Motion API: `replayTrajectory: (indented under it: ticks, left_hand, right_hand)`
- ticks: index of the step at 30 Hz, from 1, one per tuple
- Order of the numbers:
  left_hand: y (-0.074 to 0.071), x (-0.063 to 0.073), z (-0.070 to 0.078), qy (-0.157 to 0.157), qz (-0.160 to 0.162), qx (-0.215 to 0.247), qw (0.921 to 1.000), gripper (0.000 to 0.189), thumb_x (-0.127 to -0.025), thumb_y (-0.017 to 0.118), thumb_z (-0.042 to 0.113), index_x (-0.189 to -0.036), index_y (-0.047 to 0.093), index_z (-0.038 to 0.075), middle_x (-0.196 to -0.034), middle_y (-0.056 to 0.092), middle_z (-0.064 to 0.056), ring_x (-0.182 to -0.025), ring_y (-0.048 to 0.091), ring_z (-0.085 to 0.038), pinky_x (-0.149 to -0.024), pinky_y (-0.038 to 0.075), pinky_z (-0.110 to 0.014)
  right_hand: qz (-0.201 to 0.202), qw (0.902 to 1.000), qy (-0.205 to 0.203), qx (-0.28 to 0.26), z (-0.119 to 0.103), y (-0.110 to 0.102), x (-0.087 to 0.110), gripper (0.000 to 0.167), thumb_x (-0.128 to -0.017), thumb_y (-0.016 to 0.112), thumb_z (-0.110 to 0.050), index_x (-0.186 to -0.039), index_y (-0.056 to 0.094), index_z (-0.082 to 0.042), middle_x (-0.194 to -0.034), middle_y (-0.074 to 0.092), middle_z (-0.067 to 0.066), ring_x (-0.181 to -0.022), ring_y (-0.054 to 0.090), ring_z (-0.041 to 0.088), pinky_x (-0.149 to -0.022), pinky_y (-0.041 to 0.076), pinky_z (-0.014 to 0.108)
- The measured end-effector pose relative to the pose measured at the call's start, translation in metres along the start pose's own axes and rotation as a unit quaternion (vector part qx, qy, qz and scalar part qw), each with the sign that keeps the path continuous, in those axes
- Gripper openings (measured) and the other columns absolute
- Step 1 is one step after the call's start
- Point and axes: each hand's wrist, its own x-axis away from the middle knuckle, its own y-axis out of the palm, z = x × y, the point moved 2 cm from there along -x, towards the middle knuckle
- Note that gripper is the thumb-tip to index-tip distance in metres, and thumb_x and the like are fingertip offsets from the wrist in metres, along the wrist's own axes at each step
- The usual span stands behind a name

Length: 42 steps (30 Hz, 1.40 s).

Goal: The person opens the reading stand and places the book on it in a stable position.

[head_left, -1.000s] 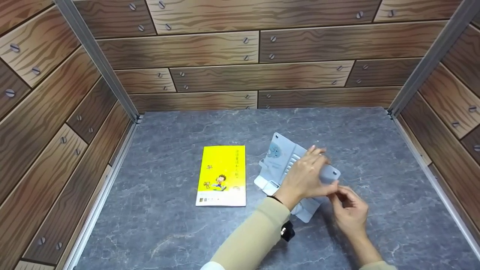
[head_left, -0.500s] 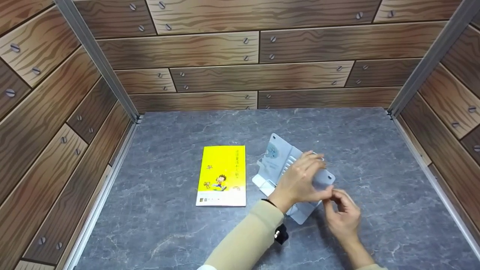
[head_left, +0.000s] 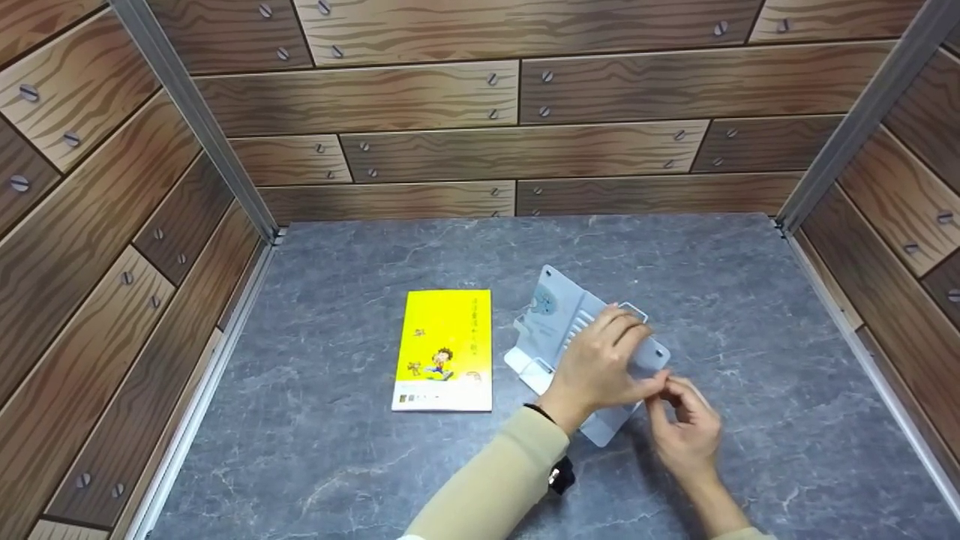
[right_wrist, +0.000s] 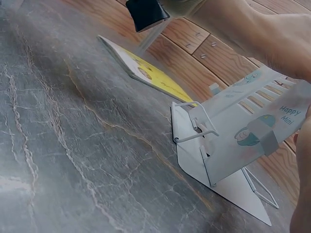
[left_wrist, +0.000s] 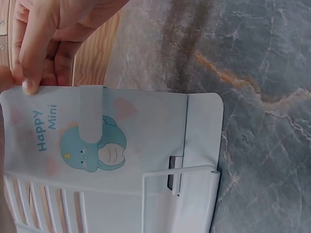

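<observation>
A pale blue metal book stand (head_left: 559, 319), printed with a cartoon dinosaur and "Happy Mini", stands unfolded on the grey marbled table. My left hand (head_left: 600, 364) reaches across the slotted back panel and grips its right part, thumb near the corner. With thumb and fingertips, my right hand (head_left: 686, 427) pinches the same outer corner, right beside the left thumb. In the left wrist view, the right hand (left_wrist: 53, 39) holds the panel's edge. Wire page holders (right_wrist: 199, 121) rise from the white base plate (right_wrist: 228, 194). Part of the panel is hidden behind the left hand.
A yellow book (head_left: 442, 345) with a cartoon child on its cover lies flat to the left of the stand. Wood-patterned walls (head_left: 517, 97) with metal corner posts enclose the table. A black wrist camera (head_left: 561, 476) hangs under the left forearm.
Both hands and the stand have shifted slightly left. The left fingers have drawn in a little, showing more of a wire loop behind the panel. The book has stayed put.
</observation>
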Motion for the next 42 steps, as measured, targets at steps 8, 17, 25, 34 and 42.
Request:
replayTrajectory:
  ticks: [8, 17, 25, 34, 42]
  left_hand:
    - [-0.001, 0.002, -0.004, 0.010, 0.013, 0.039, 0.9991, 0.043, -0.083, 0.081, 0.045, -0.102, 0.072, 0.008, -0.101, 0.072, -0.001, -0.105, 0.068, -0.015, -0.120, 0.034, -0.023]
    - [-0.002, 0.009, -0.013, 0.014, 0.028, 0.098, 0.9947, 0.041, -0.078, 0.087, 0.036, -0.099, 0.071, 0.006, -0.100, 0.070, -0.001, -0.103, 0.068, -0.015, -0.118, 0.039, -0.026]
    - [-0.006, 0.013, -0.019, 0.032, 0.021, 0.125, 0.9914, 0.042, -0.081, 0.085, 0.040, -0.099, 0.070, 0.005, -0.104, 0.071, -0.003, -0.104, 0.068, -0.014, -0.119, 0.039, -0.029]
    - [-0.009, 0.015, -0.021, 0.048, 0.036, 0.145, 0.9876, 0.041, -0.080, 0.086, 0.038, -0.098, 0.070, 0.005, -0.102, 0.072, -0.004, -0.103, 0.068, -0.015, -0.118, 0.042, -0.031]
    - [-0.014, 0.017, -0.022, 0.062, 0.045, 0.146, 0.9863, 0.038, -0.081, 0.083, 0.036, -0.098, 0.071, 0.004, -0.102, 0.073, -0.004, -0.103, 0.068, -0.014, -0.117, 0.043, -0.031]
  right_hand:
    - [-0.009, 0.9998, -0.019, 0.007, -0.017, 0.009, -0.005, 0.026, -0.072, 0.058, 0.038, -0.094, 0.066, 0.026, -0.091, 0.068, 0.033, -0.090, 0.070, 0.017, -0.083, 0.060, 0.023]
    - [-0.027, 0.9996, -0.009, 0.005, -0.017, 0.005, -0.005, 0.029, -0.069, 0.061, 0.039, -0.094, 0.067, 0.026, -0.089, 0.067, 0.032, -0.090, 0.071, 0.017, -0.085, 0.061, 0.024]
    - [-0.024, 0.9994, 0.018, 0.013, 0.005, -0.011, 0.000, 0.030, -0.070, 0.064, 0.039, -0.097, 0.067, 0.026, -0.090, 0.065, 0.037, -0.089, 0.071, 0.023, -0.085, 0.061, 0.027]
    - [-0.038, 0.9976, 0.043, 0.039, 0.011, -0.014, -0.009, 0.030, -0.074, 0.064, 0.040, -0.100, 0.069, 0.024, -0.092, 0.065, 0.037, -0.091, 0.072, 0.020, -0.083, 0.061, 0.024]
    - [-0.059, 0.9888, 0.098, 0.096, -0.002, -0.007, -0.029, 0.022, -0.080, 0.064, 0.036, -0.099, 0.068, 0.025, -0.092, 0.065, 0.040, -0.088, 0.072, 0.018, -0.081, 0.060, 0.019]
